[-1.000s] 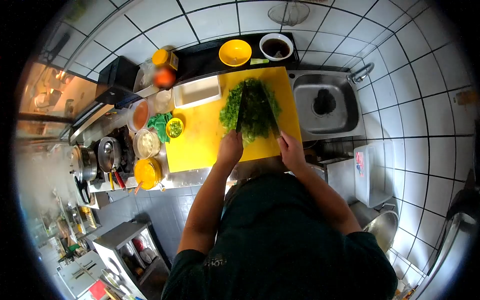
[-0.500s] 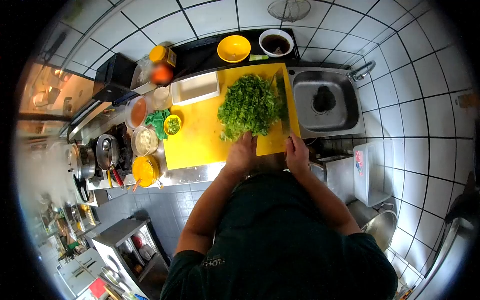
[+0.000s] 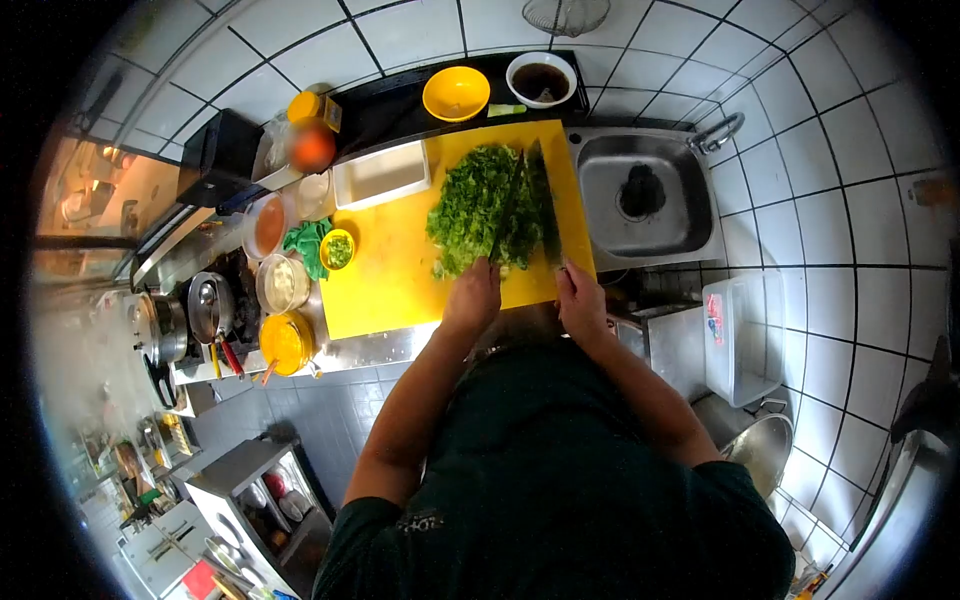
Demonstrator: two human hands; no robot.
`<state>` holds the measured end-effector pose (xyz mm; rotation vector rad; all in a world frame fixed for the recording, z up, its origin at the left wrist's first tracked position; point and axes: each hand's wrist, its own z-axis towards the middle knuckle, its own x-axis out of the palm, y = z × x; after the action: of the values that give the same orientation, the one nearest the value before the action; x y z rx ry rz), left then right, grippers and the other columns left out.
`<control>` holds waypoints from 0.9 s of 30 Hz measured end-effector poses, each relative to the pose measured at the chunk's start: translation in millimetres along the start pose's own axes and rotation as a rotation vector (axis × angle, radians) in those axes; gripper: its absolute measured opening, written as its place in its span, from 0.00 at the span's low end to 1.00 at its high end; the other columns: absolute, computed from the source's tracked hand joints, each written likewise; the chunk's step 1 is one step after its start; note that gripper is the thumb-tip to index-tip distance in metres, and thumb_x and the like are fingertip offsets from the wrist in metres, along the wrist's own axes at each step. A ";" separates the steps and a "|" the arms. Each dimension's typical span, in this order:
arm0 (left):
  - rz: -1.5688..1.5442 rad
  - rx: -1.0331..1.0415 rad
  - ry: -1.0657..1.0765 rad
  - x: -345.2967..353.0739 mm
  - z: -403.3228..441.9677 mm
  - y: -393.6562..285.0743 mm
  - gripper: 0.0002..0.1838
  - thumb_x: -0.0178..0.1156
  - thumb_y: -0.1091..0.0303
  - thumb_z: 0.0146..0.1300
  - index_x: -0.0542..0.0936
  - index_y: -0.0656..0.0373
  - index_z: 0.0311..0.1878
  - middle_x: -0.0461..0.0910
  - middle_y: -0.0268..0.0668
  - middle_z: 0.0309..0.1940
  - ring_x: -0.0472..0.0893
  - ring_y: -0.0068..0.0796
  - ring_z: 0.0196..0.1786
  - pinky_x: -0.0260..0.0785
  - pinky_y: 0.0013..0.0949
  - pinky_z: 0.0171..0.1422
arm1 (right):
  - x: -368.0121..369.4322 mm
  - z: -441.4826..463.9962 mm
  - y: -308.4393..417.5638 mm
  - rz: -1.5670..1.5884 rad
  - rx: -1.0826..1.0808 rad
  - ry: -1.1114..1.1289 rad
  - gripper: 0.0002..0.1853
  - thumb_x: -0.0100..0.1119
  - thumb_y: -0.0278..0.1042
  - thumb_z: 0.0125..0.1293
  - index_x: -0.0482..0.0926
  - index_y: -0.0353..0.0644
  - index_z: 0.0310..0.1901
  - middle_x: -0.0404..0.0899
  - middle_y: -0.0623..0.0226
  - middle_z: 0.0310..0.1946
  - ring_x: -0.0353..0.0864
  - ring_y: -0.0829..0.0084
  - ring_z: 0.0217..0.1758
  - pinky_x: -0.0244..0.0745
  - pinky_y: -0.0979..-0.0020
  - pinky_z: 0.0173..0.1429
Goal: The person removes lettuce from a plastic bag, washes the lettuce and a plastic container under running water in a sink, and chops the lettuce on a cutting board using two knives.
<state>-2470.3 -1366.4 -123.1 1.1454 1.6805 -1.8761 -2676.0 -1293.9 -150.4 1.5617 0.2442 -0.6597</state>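
A pile of chopped leafy greens [image 3: 465, 205] lies on the yellow cutting board [image 3: 385, 290]. My left hand [image 3: 474, 298], at the near edge of the pile, is closed around the handle of a knife. That dark, narrow-looking knife [image 3: 511, 200] points away from me across the greens. My right hand [image 3: 582, 302] grips a second knife [image 3: 546, 205], whose broad dark blade stands along the right side of the pile. Both handles are mostly hidden in my fingers. Some leaf bits lie near my left hand.
A white tray [image 3: 350, 197] and a small yellow bowl of chopped greens [image 3: 341, 251] sit at the board's left. Behind it are a yellow bowl [image 3: 456, 112] and a white bowl of dark liquid [image 3: 516, 78]. The sink [image 3: 700, 215] is right, pans [image 3: 210, 325] left.
The left knife now shows plainly over the greens, where before it was hardly visible. The right knife's blade has shifted left against the pile. Both hands moved slightly away from me.
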 end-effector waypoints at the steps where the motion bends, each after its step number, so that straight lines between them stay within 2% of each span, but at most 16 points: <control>1: 0.020 -0.024 0.007 2.9 -1.8 4.2 0.11 0.52 0.64 0.73 0.71 0.63 0.40 0.79 0.60 0.31 0.80 0.65 0.37 0.71 0.61 0.42 | -0.6 -2.2 2.8 0.012 0.035 0.020 0.19 0.55 0.33 0.74 0.75 0.29 0.59 0.81 0.50 0.38 0.82 0.62 0.36 0.77 0.65 0.42; 3: 0.060 -0.067 0.016 6.2 -3.9 10.7 0.11 0.52 0.64 0.73 0.71 0.64 0.40 0.79 0.60 0.31 0.80 0.65 0.37 0.71 0.61 0.41 | 0.7 2.7 5.6 -0.082 -0.122 -0.024 0.19 0.55 0.33 0.73 0.75 0.28 0.59 0.81 0.47 0.41 0.83 0.55 0.42 0.77 0.62 0.47; 6: -0.043 -0.082 0.017 -1.6 1.0 10.9 0.12 0.52 0.64 0.73 0.71 0.64 0.40 0.79 0.60 0.32 0.80 0.65 0.37 0.71 0.61 0.41 | -14.7 8.4 36.7 0.020 0.184 0.173 0.21 0.51 0.37 0.76 0.73 0.27 0.62 0.79 0.39 0.50 0.80 0.44 0.54 0.76 0.54 0.55; 9: -0.001 -0.087 -0.041 -4.4 -8.2 8.9 0.12 0.52 0.64 0.73 0.71 0.64 0.39 0.79 0.60 0.31 0.79 0.66 0.37 0.71 0.61 0.40 | -5.8 1.9 20.3 -0.063 -0.080 0.057 0.22 0.51 0.37 0.76 0.73 0.26 0.61 0.79 0.38 0.53 0.79 0.43 0.57 0.75 0.54 0.60; 12: -0.026 -0.199 0.068 -8.9 0.3 13.8 0.12 0.53 0.64 0.73 0.70 0.64 0.38 0.79 0.60 0.31 0.79 0.65 0.38 0.71 0.61 0.41 | -2.7 10.8 25.8 -0.073 -0.062 0.117 0.21 0.52 0.37 0.76 0.74 0.26 0.60 0.79 0.37 0.52 0.80 0.43 0.56 0.75 0.54 0.60; 15: -0.005 -0.162 -0.013 -23.3 -8.3 3.0 0.12 0.53 0.63 0.73 0.71 0.64 0.39 0.79 0.60 0.30 0.79 0.65 0.39 0.71 0.60 0.42 | -4.6 4.5 29.7 -0.052 -0.053 0.097 0.20 0.52 0.36 0.76 0.75 0.26 0.59 0.80 0.38 0.50 0.80 0.43 0.55 0.75 0.54 0.60; 18: 0.061 -0.186 0.008 -3.5 -8.8 27.0 0.12 0.53 0.62 0.73 0.73 0.64 0.40 0.79 0.59 0.31 0.79 0.65 0.39 0.72 0.59 0.43 | 8.6 12.3 9.5 -0.106 -0.159 0.103 0.20 0.52 0.36 0.75 0.76 0.27 0.58 0.81 0.39 0.48 0.81 0.42 0.53 0.76 0.54 0.57; 21: -0.012 -0.181 0.019 -25.6 -12.4 20.8 0.12 0.53 0.62 0.72 0.74 0.63 0.40 0.79 0.58 0.32 0.79 0.64 0.39 0.72 0.58 0.43 | 3.3 8.9 20.4 -0.071 -0.153 0.015 0.16 0.57 0.33 0.73 0.79 0.29 0.56 0.82 0.49 0.36 0.82 0.63 0.32 0.76 0.65 0.39; 25: 0.080 -0.089 -0.167 -57.6 -49.3 21.3 0.10 0.55 0.64 0.71 0.74 0.62 0.40 0.80 0.56 0.33 0.80 0.62 0.37 0.73 0.57 0.43 | -19.3 0.6 16.3 -0.136 -0.238 -0.102 0.17 0.56 0.33 0.74 0.78 0.31 0.58 0.80 0.57 0.30 0.79 0.71 0.27 0.72 0.68 0.32; 27: 0.146 -0.153 -0.171 -60.9 -65.4 38.4 0.10 0.54 0.63 0.72 0.73 0.62 0.41 0.80 0.56 0.33 0.80 0.63 0.36 0.73 0.59 0.43 | -24.6 0.9 10.5 -0.099 -0.130 -0.106 0.17 0.56 0.33 0.74 0.78 0.32 0.58 0.80 0.58 0.29 0.78 0.71 0.25 0.72 0.68 0.31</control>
<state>-2384.7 -1327.3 -98.4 0.9884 1.5720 -1.6752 -2690.5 -1290.3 -128.3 1.3930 0.2810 -0.7861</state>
